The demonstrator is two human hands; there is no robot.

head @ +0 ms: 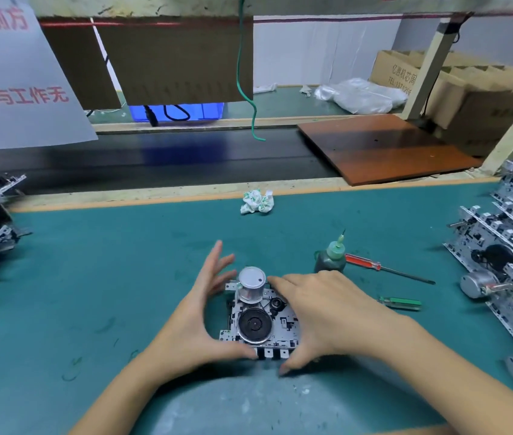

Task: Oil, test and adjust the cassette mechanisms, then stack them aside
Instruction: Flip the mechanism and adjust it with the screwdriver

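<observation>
Two hands, left hand (200,312) and right hand (321,312), with relaxed fingers, cradle one silver cassette mechanism (259,318) at 6 o'clock on the desk (107,277); red sign writing at 10 o'clock is unclear

Shiny metal cassette mechanism (261,321) on matt green mat (123,262).
</observation>
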